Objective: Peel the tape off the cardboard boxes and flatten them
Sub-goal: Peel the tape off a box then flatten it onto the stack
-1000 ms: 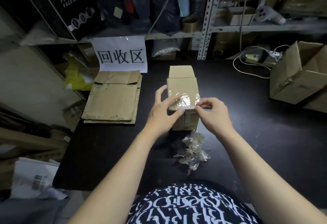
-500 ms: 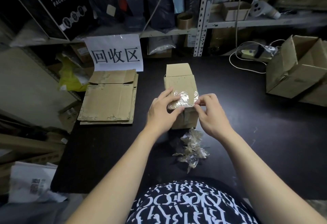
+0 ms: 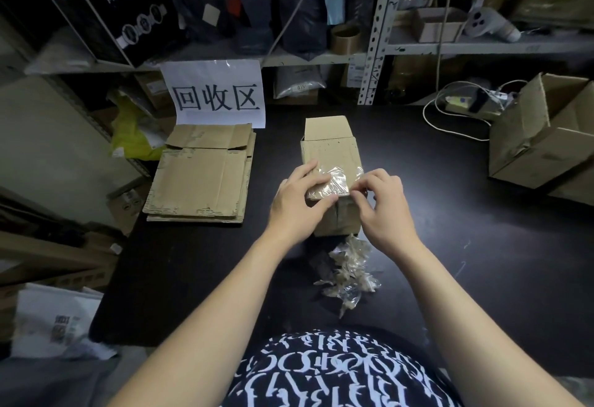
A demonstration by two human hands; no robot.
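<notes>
Black shirt [image 3: 334, 374], dense white lettering print

On the black table [image 3: 450, 213], the left hand [image 3: 297, 205] grips a small box [image 3: 331, 155] (far flap open) while the right hand [image 3: 384, 204] pinches its clear tape [image 3: 331, 181]; peeled tape scraps [image 3: 350, 268] lie just below.
</notes>
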